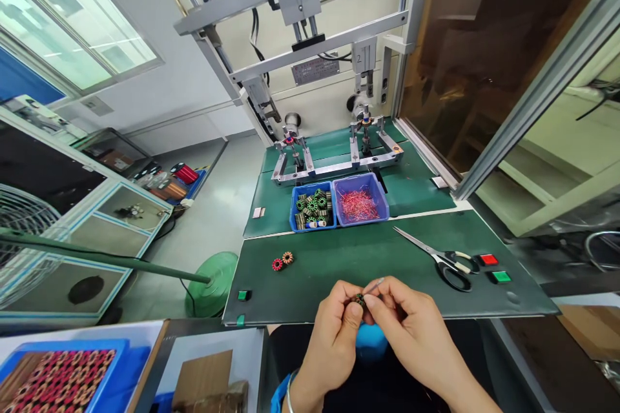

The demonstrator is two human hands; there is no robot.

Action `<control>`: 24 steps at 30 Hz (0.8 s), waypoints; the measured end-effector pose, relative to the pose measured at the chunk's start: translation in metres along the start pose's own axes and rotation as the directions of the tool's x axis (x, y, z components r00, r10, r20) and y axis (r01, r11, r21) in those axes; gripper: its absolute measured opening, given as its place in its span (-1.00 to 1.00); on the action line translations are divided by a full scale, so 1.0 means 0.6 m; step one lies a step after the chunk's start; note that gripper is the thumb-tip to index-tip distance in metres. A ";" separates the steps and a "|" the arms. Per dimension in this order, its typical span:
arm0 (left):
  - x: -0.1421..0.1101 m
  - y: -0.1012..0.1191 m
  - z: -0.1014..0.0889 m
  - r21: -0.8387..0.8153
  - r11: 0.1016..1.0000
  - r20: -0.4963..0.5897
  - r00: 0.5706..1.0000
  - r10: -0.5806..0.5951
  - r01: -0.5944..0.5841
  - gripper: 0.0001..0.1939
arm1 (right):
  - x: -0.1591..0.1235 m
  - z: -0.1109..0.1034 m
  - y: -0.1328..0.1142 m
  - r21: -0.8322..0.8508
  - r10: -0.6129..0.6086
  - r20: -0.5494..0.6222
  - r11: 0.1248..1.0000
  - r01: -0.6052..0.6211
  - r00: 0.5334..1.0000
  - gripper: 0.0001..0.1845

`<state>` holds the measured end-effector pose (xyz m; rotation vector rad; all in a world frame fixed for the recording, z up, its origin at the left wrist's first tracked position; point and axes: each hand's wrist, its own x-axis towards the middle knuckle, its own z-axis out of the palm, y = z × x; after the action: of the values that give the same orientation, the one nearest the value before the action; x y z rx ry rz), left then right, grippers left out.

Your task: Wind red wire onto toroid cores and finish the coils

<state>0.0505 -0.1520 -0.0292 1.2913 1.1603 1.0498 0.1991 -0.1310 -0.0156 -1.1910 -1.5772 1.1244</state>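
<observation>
At the green mat's [368, 258] near edge, both hands [372, 329] pinch what seems a small wound coil [359, 300].

We've got two bare hands in view here, the left hand [339, 329] and the right hand [411, 322], no gloves on either. Fingers [382, 300] are uncovered, nails short and plain. On the left wrist we see a thin silvery bangle [289, 393] sitting right by a bright blue cuff [278, 397]. The right forearm is bare, no sleeve showing.
</observation>
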 end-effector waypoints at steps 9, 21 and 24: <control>0.010 -0.013 0.010 -0.345 0.927 -0.002 0.988 -0.155 0.145 -0.57 | -0.020 -0.010 -0.015 0.230 -0.074 0.002 0.971 0.072 0.997 -0.65; 0.002 -0.012 0.011 -0.199 0.978 -0.072 0.995 -0.076 0.060 -0.63 | -0.012 0.011 -0.004 -0.304 -0.441 -0.179 0.875 0.377 0.879 -0.89; 0.000 -0.015 0.014 -0.239 0.968 -0.053 0.994 -0.092 0.077 -0.62 | -0.011 0.012 -0.002 -0.291 -0.439 -0.143 0.876 0.386 0.887 -0.86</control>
<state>0.0582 -0.1534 -0.0385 1.0192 1.0908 1.1363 0.1934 -0.1387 -0.0167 -1.0205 -1.7425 0.5132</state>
